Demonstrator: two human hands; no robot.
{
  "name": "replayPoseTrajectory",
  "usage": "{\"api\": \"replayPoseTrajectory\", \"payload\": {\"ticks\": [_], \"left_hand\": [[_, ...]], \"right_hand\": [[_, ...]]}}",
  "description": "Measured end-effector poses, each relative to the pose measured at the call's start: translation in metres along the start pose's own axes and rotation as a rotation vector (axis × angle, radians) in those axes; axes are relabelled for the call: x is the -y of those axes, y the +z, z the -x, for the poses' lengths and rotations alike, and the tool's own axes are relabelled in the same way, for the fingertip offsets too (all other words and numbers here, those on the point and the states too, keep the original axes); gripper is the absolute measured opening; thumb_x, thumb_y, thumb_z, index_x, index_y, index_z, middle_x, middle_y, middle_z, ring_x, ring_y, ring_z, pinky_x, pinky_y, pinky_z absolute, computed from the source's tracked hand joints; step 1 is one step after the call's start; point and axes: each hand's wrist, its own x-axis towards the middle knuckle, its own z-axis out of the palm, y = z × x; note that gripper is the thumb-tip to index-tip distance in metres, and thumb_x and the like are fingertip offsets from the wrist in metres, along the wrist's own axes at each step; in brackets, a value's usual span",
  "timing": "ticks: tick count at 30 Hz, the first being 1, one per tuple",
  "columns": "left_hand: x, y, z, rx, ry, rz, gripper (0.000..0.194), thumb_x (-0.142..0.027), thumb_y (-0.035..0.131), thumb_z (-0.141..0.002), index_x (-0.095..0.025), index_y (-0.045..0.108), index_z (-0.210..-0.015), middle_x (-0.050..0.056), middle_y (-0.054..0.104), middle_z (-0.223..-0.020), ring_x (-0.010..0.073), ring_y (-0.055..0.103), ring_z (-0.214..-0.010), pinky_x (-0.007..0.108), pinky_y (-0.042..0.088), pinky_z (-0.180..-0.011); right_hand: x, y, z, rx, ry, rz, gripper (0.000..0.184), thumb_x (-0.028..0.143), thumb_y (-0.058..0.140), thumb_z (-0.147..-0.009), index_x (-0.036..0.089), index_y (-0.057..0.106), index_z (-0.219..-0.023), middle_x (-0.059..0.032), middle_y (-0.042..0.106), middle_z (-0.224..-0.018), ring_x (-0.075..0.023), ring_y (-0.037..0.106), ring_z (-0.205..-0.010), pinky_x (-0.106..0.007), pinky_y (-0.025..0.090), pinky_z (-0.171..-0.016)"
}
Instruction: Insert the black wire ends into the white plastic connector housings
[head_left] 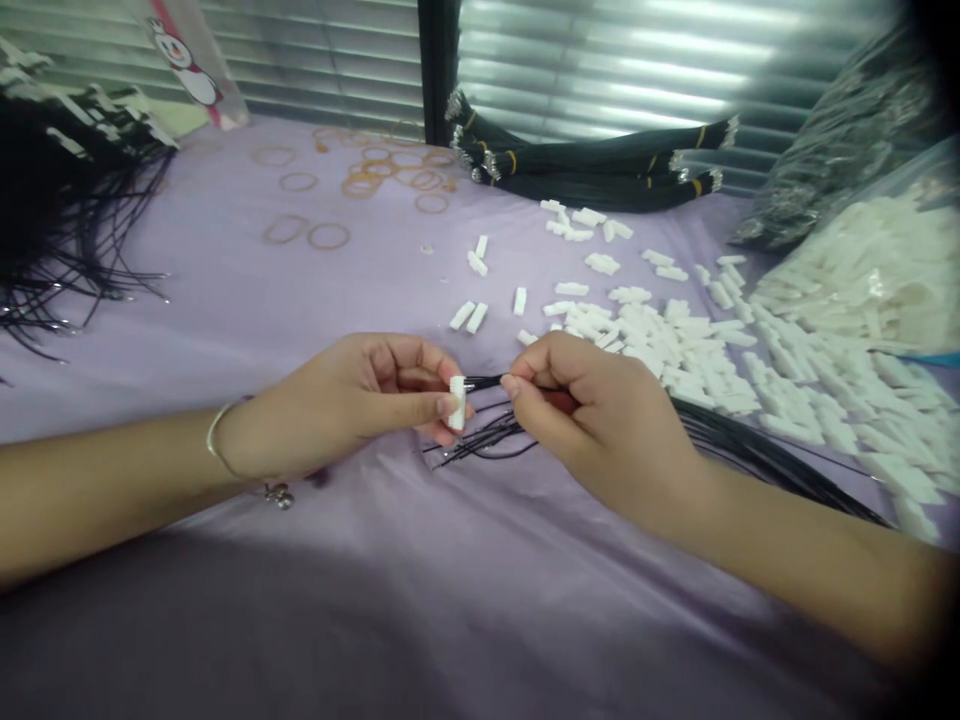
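My left hand (360, 400) is closed, pinching a small white plastic connector (457, 402) upright between thumb and fingers. My right hand (585, 420) is closed on a thin black wire (486, 382), whose metal tip sits right at the connector's side. Beneath my right hand runs a loose bunch of black wires (750, 440) trailing off to the right across the purple cloth (300, 300). A bracelet circles my left wrist.
A heap of white connectors (720, 350) spreads right of my hands, with a clear bag of more (877, 270) beyond. Bundled black wires (600, 165) lie by the window blinds. Rubber bands (375, 180) are scattered far left of centre, and finished wires (60, 200) pile at the left.
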Motion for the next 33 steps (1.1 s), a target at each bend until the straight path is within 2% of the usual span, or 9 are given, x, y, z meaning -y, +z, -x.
{"api": "replayPoseTrajectory", "payload": {"ticks": [8,11,13,15,18,19,24,28,33], "left_hand": [[0.001,0.0,0.003,-0.027,0.004,-0.064,0.005,-0.017,0.07,-0.079,-0.017,0.067,-0.083,-0.001,0.072,-0.07,0.0089,0.067,-0.062,0.014,0.054,-0.063],[0.001,0.001,0.001,-0.067,0.031,0.074,0.003,-0.012,0.068,-0.079,-0.015,0.066,-0.079,-0.001,0.07,-0.069,0.0086,0.066,-0.062,0.014,0.055,-0.062],[0.002,0.001,-0.001,-0.097,0.062,0.189,0.006,-0.01,0.065,-0.081,-0.014,0.066,-0.077,0.0,0.069,-0.071,0.0088,0.066,-0.066,0.015,0.056,-0.065],[0.002,0.0,-0.002,-0.11,0.059,0.252,0.008,-0.01,0.062,-0.084,-0.014,0.066,-0.078,0.001,0.068,-0.074,0.0092,0.066,-0.071,0.017,0.057,-0.07],[0.0,-0.002,-0.003,-0.093,0.036,0.282,0.012,-0.009,0.059,-0.086,-0.013,0.066,-0.077,0.001,0.066,-0.075,0.0088,0.065,-0.072,0.016,0.057,-0.07],[0.0,-0.003,-0.003,-0.089,0.031,0.284,0.013,-0.009,0.059,-0.086,-0.012,0.066,-0.076,0.002,0.066,-0.074,0.0087,0.065,-0.072,0.015,0.057,-0.07],[-0.002,-0.004,-0.005,-0.097,0.025,0.28,0.014,-0.01,0.059,-0.087,-0.012,0.066,-0.075,0.002,0.065,-0.074,0.0083,0.064,-0.071,0.014,0.056,-0.069],[-0.001,-0.003,-0.007,-0.092,0.014,0.271,0.013,-0.011,0.059,-0.087,-0.012,0.066,-0.075,0.002,0.065,-0.075,0.0085,0.065,-0.071,0.014,0.057,-0.069],[0.001,-0.003,-0.005,-0.099,0.019,0.257,0.01,-0.011,0.061,-0.085,-0.013,0.065,-0.077,0.001,0.066,-0.075,0.0084,0.065,-0.07,0.014,0.057,-0.069]], "right_hand": [[-0.003,0.009,0.001,0.018,-0.142,0.148,0.011,0.012,0.053,-0.084,0.017,0.057,-0.074,0.004,0.053,-0.057,-0.0077,0.045,-0.048,-0.022,0.035,-0.049],[-0.001,0.002,0.001,-0.094,-0.314,0.296,0.007,0.014,0.054,-0.086,0.014,0.061,-0.088,-0.0068,0.06,-0.081,-0.0164,0.055,-0.076,-0.029,0.045,-0.068],[0.0,-0.004,0.0,-0.193,-0.422,0.387,0.012,0.016,0.056,-0.086,0.012,0.062,-0.096,-0.0126,0.058,-0.097,-0.0214,0.052,-0.093,-0.035,0.044,-0.082],[0.0,-0.009,-0.002,-0.139,-0.456,0.384,0.012,0.015,0.054,-0.088,0.013,0.063,-0.095,-0.0112,0.056,-0.095,-0.0205,0.052,-0.091,-0.035,0.044,-0.082],[-0.004,-0.009,-0.006,0.107,-0.389,0.318,0.014,0.013,0.052,-0.089,0.013,0.065,-0.085,-0.007,0.057,-0.084,-0.0181,0.054,-0.081,-0.031,0.046,-0.074],[-0.006,-0.008,-0.007,0.154,-0.352,0.319,0.013,0.013,0.053,-0.088,0.013,0.065,-0.085,-0.0073,0.057,-0.084,-0.0188,0.055,-0.082,-0.032,0.047,-0.074],[-0.015,-0.004,-0.014,0.206,-0.235,0.312,0.013,0.015,0.061,-0.084,0.011,0.066,-0.096,-0.0095,0.059,-0.094,-0.0224,0.055,-0.093,-0.035,0.045,-0.083],[-0.014,-0.004,-0.018,0.247,-0.163,0.266,0.004,0.015,0.061,-0.084,0.014,0.065,-0.085,-0.0062,0.058,-0.088,-0.02,0.054,-0.091,-0.033,0.044,-0.082],[-0.008,-0.003,-0.015,0.262,-0.138,0.299,0.008,0.01,0.052,-0.088,0.014,0.057,-0.083,-0.0072,0.057,-0.09,-0.0194,0.051,-0.089,-0.032,0.041,-0.08]]}}
